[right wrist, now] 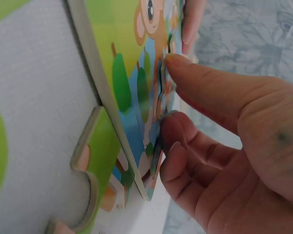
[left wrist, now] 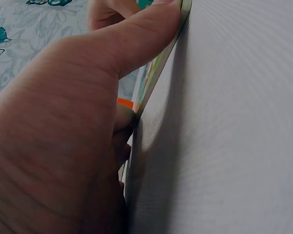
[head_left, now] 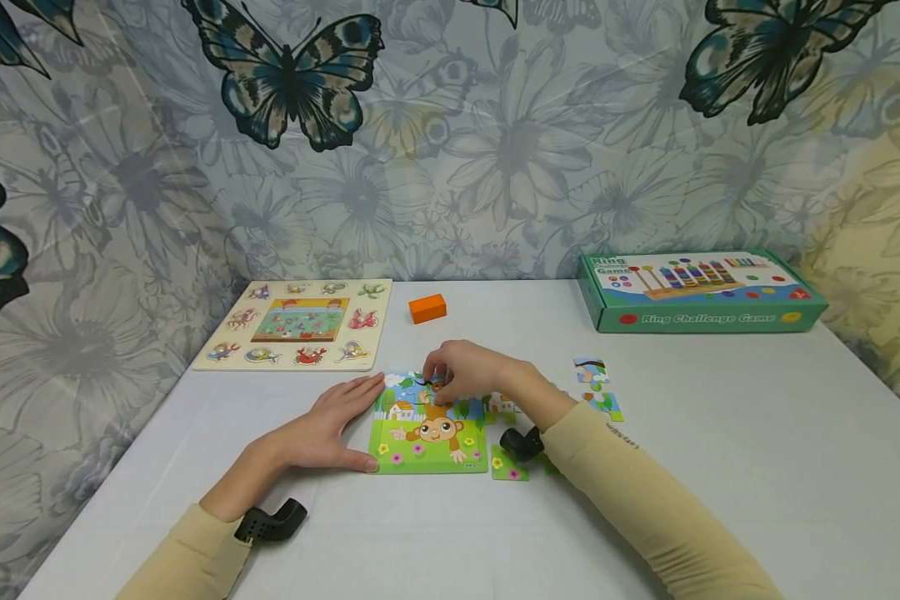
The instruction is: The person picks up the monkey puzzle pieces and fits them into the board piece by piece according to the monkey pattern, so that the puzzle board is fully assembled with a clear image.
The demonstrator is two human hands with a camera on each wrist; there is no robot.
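A square jigsaw board with a monkey picture lies on the white table. My left hand rests along its left side, fingers extended toward the upper corner and thumb by the lower one. In the left wrist view the thumb presses against the board's edge. Over the board's upper part, my right hand pinches a jigsaw piece between thumb and fingertips, close against the picture. Those fingers partly cover it in the head view. Loose jigsaw pieces lie right of the board, some hidden under the right forearm.
Behind the left hand lies a wooden sea-animal puzzle board. An orange block sits beside it. At the back right is a green Ring Challenge Game box. Two more loose pieces lie beyond the right wrist. A butterfly-patterned cloth hangs behind the table.
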